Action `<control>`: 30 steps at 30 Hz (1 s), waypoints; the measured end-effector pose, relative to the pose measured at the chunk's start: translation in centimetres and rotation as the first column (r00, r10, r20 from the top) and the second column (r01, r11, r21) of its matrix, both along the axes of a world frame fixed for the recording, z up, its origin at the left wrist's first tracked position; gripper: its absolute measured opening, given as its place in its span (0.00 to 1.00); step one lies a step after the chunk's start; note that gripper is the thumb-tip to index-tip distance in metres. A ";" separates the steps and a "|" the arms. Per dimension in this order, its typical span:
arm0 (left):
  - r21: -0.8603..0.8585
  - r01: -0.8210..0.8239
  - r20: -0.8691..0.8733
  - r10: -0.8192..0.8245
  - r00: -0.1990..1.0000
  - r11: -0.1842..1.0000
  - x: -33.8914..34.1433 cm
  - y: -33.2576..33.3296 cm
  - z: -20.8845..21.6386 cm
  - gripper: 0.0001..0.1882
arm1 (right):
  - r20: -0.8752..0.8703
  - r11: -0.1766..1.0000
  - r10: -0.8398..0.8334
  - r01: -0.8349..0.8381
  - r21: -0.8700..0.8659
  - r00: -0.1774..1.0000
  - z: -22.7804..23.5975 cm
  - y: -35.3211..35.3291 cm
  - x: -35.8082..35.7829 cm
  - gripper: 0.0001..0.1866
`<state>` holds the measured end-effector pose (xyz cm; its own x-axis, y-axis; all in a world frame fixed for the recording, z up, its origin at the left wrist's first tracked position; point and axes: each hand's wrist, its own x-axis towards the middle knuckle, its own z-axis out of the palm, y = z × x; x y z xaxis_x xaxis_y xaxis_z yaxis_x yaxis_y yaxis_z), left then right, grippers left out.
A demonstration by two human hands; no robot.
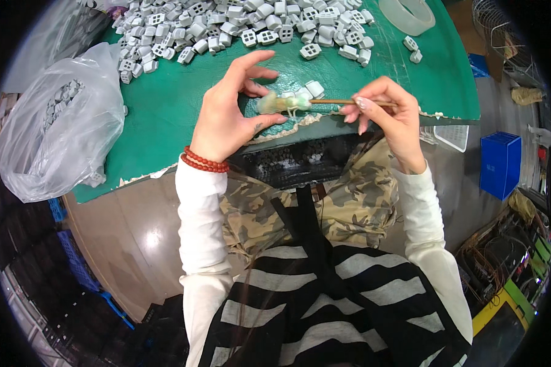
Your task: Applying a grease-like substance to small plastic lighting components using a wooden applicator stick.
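Observation:
My right hand pinches a thin brown stick near its right end. The stick lies level above the table's front edge. Its left end carries a pale green and whitish translucent ornament, with small strands hanging below; its exact kind is unclear. Around that ornament curves my left hand, thumb below and fingers above, spread apart. Whether the left fingertips touch it I cannot tell. A few light grey plastic parts lie on the green table top just behind the ornament.
A large heap of small grey plastic parts covers the table's far side. At left sits a clear plastic bag with more parts inside. A translucent ring-shaped piece lies far right. Below the frayed table edge is a black tray; a blue box stands right.

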<state>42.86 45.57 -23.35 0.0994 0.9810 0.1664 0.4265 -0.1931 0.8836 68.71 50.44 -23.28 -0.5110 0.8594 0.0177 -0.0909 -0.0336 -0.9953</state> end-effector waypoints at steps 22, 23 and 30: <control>0.130 -0.104 -0.065 0.114 0.991 0.986 5.3 2.7 -0.4 0.29 | 0.033 0.989 -0.148 0.148 0.005 0.988 1.0 1.0 4.1 0.04; 0.114 -0.096 0.034 0.093 0.995 0.989 5.7 2.3 -0.4 0.30 | 0.046 0.988 -0.156 0.157 0.000 0.987 1.8 0.7 4.6 0.04; 0.059 -0.201 0.026 0.199 0.980 0.978 3.8 -0.5 -1.4 0.26 | -0.063 0.988 -0.039 0.029 -0.152 0.997 -0.3 0.2 2.8 0.04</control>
<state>46.65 45.04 -24.74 -0.1017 0.9687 0.2264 0.4447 -0.1593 0.8814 71.46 50.64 -23.63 -0.4839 0.8714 -0.0805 -0.1599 -0.1785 -0.9709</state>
